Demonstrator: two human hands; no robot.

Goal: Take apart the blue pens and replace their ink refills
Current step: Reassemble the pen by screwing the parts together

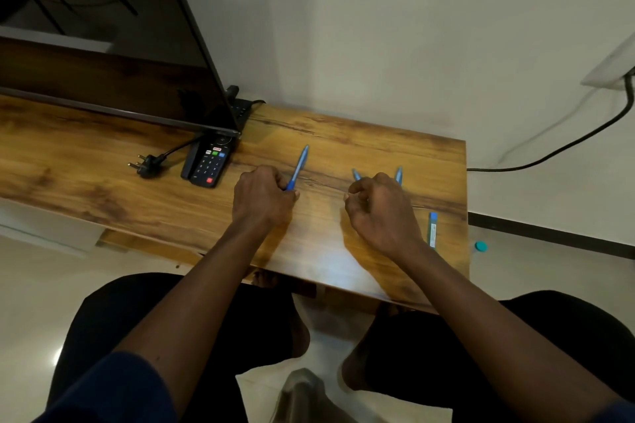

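**Item 1, blue pen** (299,165). It slants up and away from the person, tip farthest off, its near end inside the left hand (263,196). The fingers curl round that end and the fist sits low over the table (171,203). The barrel looks whole, so dismantling of this pen appears not yet begun. The grip at the back end probably steadies it for unscrewing.

**Items 2–3, second pen** (356,174) **and third pen** (398,174). Only their far ends show, fanned out beyond the right hand (378,209), which covers the rest. That hand is loosely curled, thumb and forefinger drawn near each other. Whether they pinch some small part or grasp either pen cannot be told.

**Item 4, refill packet** (433,230). A slim strip with a blue top lies flat near the table's right edge, just beside the right wrist, likely kept within easy reach.

**Surroundings.** A remote (209,161) and a loose plug (147,165) lie left of the work area, in front of a television (103,45). A teal cap (481,246) lies on the floor beyond the table's right edge.
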